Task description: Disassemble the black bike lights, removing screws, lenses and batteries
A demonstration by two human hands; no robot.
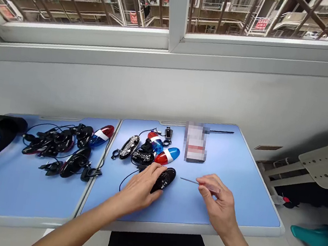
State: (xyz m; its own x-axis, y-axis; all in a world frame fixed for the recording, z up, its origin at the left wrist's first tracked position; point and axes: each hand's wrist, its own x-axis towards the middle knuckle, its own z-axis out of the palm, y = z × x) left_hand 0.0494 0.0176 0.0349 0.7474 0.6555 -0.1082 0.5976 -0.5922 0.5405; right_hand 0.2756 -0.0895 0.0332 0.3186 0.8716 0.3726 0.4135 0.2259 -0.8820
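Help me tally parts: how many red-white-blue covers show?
3: the first cover on the left table; the second cover and third cover on the right table, beyond the left hand. More may hide among black parts.

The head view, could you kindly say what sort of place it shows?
Likely an indoor workspace: two blue tables, a barred window above them, and a screwdriver in the right hand.

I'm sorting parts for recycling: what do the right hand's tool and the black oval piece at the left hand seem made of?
Tool shaft: probably metal, thin, grey. Its handle: likely smooth plastic, pinkish and seemingly translucent. Black oval piece: probably hard plastic, glossy, showing bright reflections.
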